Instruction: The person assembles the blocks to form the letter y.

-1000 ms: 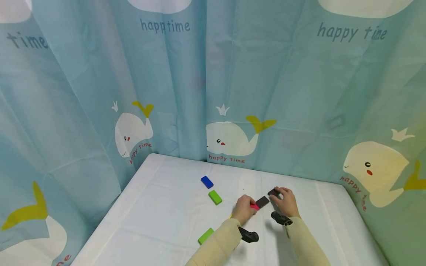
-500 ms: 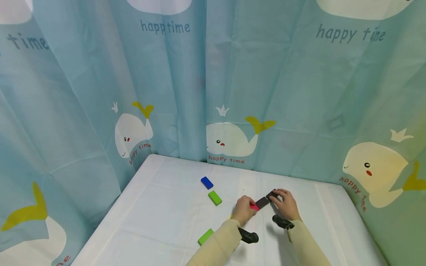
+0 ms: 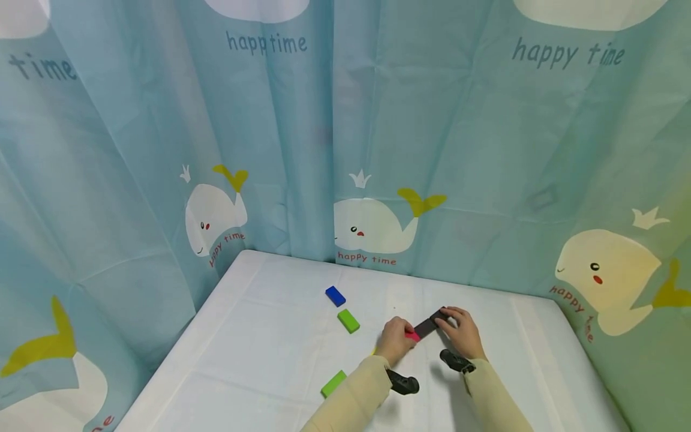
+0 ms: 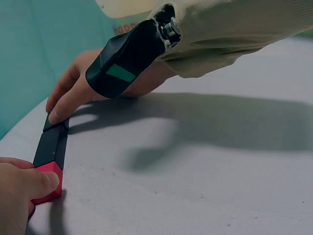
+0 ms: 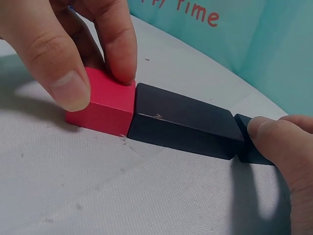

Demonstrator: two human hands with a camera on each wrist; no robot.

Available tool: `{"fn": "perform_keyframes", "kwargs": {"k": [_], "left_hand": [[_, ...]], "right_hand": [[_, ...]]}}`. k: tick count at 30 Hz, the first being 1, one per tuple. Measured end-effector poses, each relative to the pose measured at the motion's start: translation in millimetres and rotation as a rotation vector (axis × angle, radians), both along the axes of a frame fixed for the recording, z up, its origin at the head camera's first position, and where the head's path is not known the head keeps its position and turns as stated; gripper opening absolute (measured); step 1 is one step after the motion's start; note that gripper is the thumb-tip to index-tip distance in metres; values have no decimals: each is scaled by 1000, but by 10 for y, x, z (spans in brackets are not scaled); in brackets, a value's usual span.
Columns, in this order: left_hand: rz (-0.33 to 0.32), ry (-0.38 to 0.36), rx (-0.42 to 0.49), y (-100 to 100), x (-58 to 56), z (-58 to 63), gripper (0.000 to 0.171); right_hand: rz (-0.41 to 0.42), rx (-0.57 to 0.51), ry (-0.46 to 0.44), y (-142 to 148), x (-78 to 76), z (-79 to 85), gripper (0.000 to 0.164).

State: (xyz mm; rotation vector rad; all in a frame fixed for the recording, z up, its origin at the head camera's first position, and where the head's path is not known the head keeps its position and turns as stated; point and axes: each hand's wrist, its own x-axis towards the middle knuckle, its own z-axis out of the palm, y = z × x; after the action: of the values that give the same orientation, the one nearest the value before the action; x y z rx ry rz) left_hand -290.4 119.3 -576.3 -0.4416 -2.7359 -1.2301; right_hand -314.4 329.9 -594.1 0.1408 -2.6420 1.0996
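Note:
My left hand (image 3: 396, 342) pinches a pink-red block (image 5: 111, 100) between thumb and fingers, flat on the white table. End to end with it lies a black block (image 5: 183, 120), touched by neither hand. At the far end of that one sits a second black block (image 3: 439, 315), which my right hand (image 3: 462, 332) holds between thumb and fingers. In the right wrist view the two black blocks meet or nearly meet at their ends. Fingers partly cover the pink-red block and the second black block.
A blue block (image 3: 335, 296) and a green block (image 3: 348, 321) lie left of the row. Another green block (image 3: 334, 383) is partly behind my left sleeve. A sliver of a yellow thing (image 3: 375, 351) shows beside the left wrist. A whale-print curtain (image 3: 302, 150) hangs behind the table (image 3: 259, 336).
My right hand has brought the second black block down and left, closing the gap to the middle black block. The left hand has stayed on the pink-red block.

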Motion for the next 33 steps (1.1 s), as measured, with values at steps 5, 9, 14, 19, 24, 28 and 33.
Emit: {"fn": "perform_keyframes", "kwargs": {"k": [5,9,14,19,24,28,33], "left_hand": [[1,-7,-4,4,-8,20,20],[3,-6,-2,4,-8,35,19],[8,-28,-4,-7,6,41,19],[9,-34,7,-10,9,36,19],[2,-13,5,-15,22,28,19],[3,1,5,-12,16,10,19],[4,-1,0,-2,5,-6,20]], "right_hand": [[-2,3,-6,7,-18,-6,43],[-6,-4,-6,1,-18,-13,42],[-10,1,-16,-8,-13,-31,42],[-10,12,-32,-11,-5,-35,44],[-5,14,-30,-13,6,-27,44],[-7,10,-29,-19,11,-18,43],[-11,10,-25,-31,26,-8,43]]}}
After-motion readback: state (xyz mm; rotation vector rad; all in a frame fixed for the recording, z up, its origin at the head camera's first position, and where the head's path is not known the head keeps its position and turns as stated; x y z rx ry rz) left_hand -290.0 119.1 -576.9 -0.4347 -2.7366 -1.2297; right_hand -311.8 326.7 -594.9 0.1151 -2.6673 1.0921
